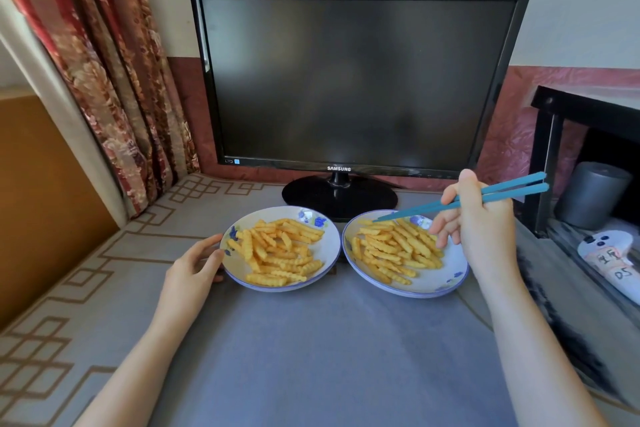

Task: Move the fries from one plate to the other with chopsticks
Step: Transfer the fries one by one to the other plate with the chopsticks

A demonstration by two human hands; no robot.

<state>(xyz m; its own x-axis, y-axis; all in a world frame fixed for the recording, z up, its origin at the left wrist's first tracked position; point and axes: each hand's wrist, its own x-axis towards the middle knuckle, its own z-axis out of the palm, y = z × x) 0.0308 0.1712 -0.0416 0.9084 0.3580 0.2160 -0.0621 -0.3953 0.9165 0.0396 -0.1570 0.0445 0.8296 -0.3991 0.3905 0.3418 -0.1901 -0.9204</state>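
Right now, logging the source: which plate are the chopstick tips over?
The right plate: the right hand's blue chopsticks reach over its far rim. The left plate has only the left hand holding its edge.

one brand, one scrawled tag

the monitor point(358, 80) carries samsung in white letters at the middle of its lower bezel. off to the right, a white object point(601, 242) bears two handwritten tags point(622, 273): the lower reads d5, the upper is too unclear to make out. a small blue sticker point(237, 161) at the bezel's left end is illegible.
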